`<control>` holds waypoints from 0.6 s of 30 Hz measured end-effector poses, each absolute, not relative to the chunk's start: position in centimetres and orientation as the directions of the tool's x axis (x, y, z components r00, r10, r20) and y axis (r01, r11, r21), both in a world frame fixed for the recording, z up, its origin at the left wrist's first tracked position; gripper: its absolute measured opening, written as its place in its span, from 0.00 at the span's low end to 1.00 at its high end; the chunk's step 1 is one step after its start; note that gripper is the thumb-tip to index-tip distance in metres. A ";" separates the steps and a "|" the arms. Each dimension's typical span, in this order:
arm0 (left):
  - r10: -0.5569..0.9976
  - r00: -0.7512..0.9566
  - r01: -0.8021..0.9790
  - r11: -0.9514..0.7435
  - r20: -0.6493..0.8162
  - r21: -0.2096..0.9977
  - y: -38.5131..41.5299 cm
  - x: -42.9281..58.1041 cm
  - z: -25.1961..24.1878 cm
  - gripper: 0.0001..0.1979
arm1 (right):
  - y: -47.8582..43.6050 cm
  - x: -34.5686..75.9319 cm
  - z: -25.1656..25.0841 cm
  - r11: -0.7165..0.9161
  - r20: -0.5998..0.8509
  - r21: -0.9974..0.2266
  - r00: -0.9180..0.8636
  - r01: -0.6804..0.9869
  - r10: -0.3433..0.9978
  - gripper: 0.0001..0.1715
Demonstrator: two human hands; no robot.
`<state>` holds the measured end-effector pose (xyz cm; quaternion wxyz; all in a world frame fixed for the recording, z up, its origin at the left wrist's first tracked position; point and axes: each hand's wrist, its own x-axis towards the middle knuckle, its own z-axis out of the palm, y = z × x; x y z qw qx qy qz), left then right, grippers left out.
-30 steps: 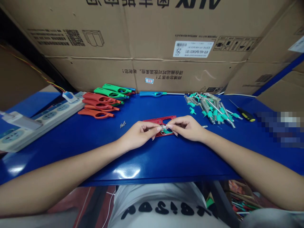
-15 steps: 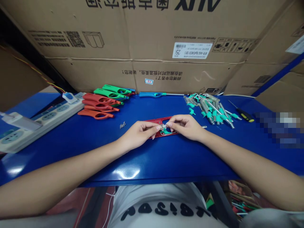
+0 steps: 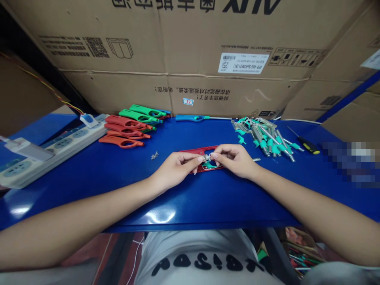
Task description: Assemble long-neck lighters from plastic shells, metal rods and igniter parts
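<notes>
Looked about mid-job to me: red shell [image 3: 194, 151] lay open on the table [image 3: 208, 198], left hand [image 3: 178, 168] and right hand [image 3: 234, 160] pinching a small pale part [image 3: 206, 158] above it, screws [image 3: 154, 156] apparently unused.

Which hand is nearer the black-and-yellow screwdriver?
Right. The right hand is left of the black-and-yellow screwdriver, closer to the table's front edge; the left hand is farther left, beyond the right.

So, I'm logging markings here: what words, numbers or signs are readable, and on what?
"AUX 奥克斯空调", upside down, cropped: cardboard box.
"师傅您辛苦了!请在搬运时对我温柔些,谢谢您!": same box.
"25", "KFR-46G", "(B1)": white label.
Handling pictograms: box.
Too small or blurred: blue-edged sticker, far-right label, fine print.
Uncertain: lettering on shirt.
</notes>
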<state>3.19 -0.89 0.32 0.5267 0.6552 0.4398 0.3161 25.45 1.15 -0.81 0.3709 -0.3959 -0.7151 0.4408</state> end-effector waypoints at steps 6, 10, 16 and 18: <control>0.911 0.409 0.256 -0.068 -0.044 0.964 -0.9 3.2 0.5 0.20 | 1.0 25.3 -0.7 0.292 0.177 -0.929 -0.418 0.228 0.891 0.25; 0.902 0.425 0.274 -0.046 -0.079 0.961 -0.9 3.1 0.7 0.21 | 1.1 25.3 -0.7 0.288 0.174 -0.932 -0.426 0.219 0.888 0.26; 0.899 0.431 0.272 -0.047 -0.078 0.961 -0.9 3.1 1.0 0.20 | 1.3 25.5 -0.5 0.275 0.168 -0.942 -0.439 0.193 0.883 0.25; 0.895 0.438 0.273 -0.038 -0.089 0.961 -0.9 3.1 1.1 0.20 | 1.3 25.6 -0.5 0.271 0.165 -0.946 -0.451 0.180 0.877 0.25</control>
